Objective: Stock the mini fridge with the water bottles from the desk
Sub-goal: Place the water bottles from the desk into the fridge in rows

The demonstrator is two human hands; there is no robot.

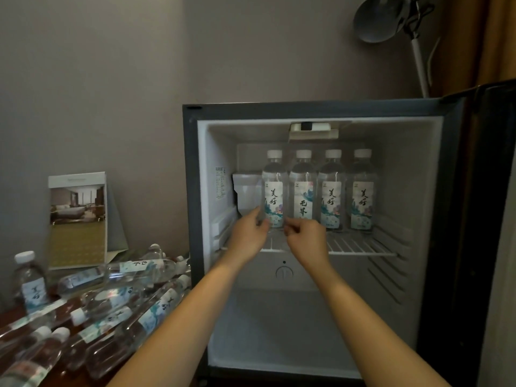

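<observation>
The mini fridge [195,191] stands open, with a wire shelf [363,247] across its middle. Several water bottles with white caps and printed labels stand in a row at the back of the shelf. My left hand [247,236] grips the lower left side of the leftmost bottle [274,177]. My right hand [305,236] pinches the same bottle's base from the right, just in front of the second bottle [303,191]. Several more bottles [117,300] lie in a pile on the wooden desk [60,375] at lower left, and one [29,280] stands upright.
The fridge door [491,219] hangs open on the right. The space below the shelf holds nothing. A folded photo card [78,219] stands against the wall behind the desk bottles. A desk lamp [379,18] rises behind the fridge, beside a curtain.
</observation>
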